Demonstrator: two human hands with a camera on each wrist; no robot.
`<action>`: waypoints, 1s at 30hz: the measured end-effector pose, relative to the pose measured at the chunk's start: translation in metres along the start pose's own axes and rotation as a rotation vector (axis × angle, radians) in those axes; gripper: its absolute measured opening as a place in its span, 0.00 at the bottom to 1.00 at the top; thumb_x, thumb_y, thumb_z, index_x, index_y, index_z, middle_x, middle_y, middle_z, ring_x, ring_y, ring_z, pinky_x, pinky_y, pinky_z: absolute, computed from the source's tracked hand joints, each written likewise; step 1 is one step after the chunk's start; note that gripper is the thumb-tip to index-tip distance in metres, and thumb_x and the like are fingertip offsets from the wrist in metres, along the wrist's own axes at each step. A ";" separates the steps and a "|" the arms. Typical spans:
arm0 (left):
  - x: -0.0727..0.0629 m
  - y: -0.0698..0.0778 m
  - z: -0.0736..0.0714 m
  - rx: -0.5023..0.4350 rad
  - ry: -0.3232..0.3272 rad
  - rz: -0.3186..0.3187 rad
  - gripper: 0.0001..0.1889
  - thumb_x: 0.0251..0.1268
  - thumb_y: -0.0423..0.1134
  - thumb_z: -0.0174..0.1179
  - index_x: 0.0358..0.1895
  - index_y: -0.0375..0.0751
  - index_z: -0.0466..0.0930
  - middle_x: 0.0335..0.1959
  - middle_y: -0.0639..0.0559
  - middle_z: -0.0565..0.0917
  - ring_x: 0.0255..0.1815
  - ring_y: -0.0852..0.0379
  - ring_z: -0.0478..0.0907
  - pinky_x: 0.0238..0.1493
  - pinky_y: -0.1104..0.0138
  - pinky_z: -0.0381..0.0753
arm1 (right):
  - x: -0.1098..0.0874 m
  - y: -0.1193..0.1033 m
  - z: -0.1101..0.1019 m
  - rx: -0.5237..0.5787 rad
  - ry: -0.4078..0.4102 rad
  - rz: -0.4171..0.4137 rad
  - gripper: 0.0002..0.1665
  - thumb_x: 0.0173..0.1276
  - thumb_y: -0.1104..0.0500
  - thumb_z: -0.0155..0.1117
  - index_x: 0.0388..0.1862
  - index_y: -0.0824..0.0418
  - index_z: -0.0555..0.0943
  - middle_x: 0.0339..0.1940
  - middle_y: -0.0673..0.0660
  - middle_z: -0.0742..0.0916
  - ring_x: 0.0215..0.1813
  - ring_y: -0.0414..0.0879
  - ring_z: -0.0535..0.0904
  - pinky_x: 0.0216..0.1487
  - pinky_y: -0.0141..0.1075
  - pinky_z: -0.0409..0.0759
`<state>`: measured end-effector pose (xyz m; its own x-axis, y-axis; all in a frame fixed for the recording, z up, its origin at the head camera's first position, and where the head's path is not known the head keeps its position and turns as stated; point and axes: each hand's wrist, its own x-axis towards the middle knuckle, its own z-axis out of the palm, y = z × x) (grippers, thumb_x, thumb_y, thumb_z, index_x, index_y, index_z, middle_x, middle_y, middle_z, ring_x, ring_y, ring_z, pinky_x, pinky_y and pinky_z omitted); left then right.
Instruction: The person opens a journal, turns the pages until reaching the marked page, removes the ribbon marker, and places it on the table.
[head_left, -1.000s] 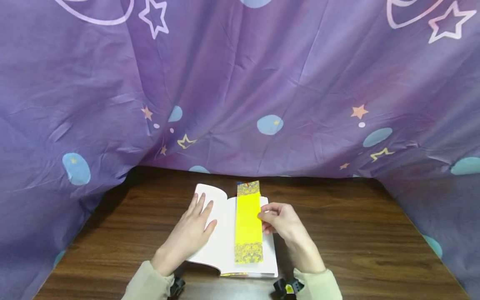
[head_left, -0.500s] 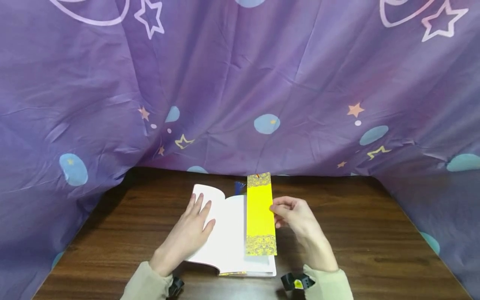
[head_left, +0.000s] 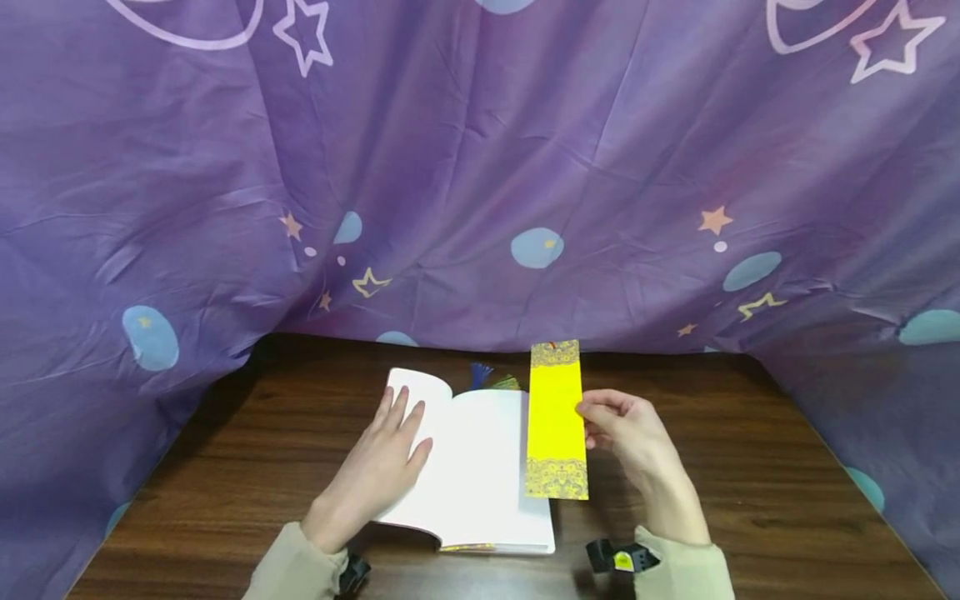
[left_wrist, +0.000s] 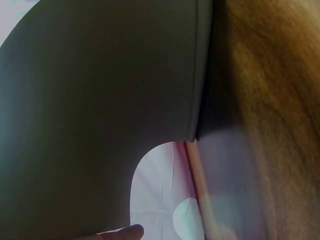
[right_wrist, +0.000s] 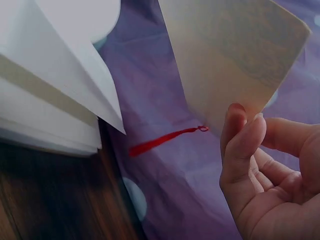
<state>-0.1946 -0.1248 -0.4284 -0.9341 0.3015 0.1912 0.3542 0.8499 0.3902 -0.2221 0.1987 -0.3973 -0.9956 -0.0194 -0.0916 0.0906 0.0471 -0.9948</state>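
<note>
Pinching: right hand (head_left: 633, 435), thumb and fingers on the yellow bookmark (head_left: 556, 412) at its right edge.
Bookmark: shifted rightward, now partly past the right edge of the open book (head_left: 487, 475), red tassel (right_wrist: 155, 143) loose; probably being taken away from the pages.
Left hand (head_left: 381, 462): fingers spread on the left page (head_left: 437, 471).

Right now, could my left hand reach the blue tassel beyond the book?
Probably yes: the blue tassel shows past the far edge of the open book, and the yellow bookmark doesn't cover it. Your left hand, resting on the left page, would have to lift.
</note>
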 end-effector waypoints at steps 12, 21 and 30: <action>-0.002 0.001 -0.002 0.009 0.020 -0.006 0.29 0.76 0.47 0.50 0.71 0.31 0.64 0.75 0.31 0.53 0.77 0.36 0.41 0.71 0.44 0.53 | -0.002 0.001 -0.030 -0.027 0.033 0.019 0.20 0.71 0.60 0.63 0.54 0.75 0.75 0.34 0.55 0.85 0.32 0.46 0.81 0.33 0.34 0.82; -0.002 0.007 0.002 0.015 0.031 -0.008 0.29 0.75 0.46 0.51 0.69 0.29 0.66 0.74 0.30 0.56 0.76 0.35 0.43 0.71 0.45 0.54 | -0.002 0.009 -0.054 -0.114 0.031 0.062 0.23 0.71 0.60 0.62 0.56 0.76 0.73 0.36 0.55 0.84 0.33 0.47 0.81 0.33 0.36 0.83; -0.001 0.006 0.001 0.027 0.043 -0.002 0.29 0.75 0.46 0.51 0.70 0.29 0.66 0.74 0.30 0.56 0.76 0.35 0.43 0.72 0.45 0.54 | 0.003 0.027 -0.076 -0.130 -0.038 0.087 0.19 0.71 0.61 0.61 0.54 0.75 0.74 0.32 0.53 0.83 0.28 0.45 0.78 0.30 0.35 0.81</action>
<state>-0.1919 -0.1199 -0.4270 -0.9319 0.2814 0.2288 0.3502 0.8620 0.3665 -0.2246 0.2761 -0.4215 -0.9823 -0.0470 -0.1813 0.1702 0.1794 -0.9689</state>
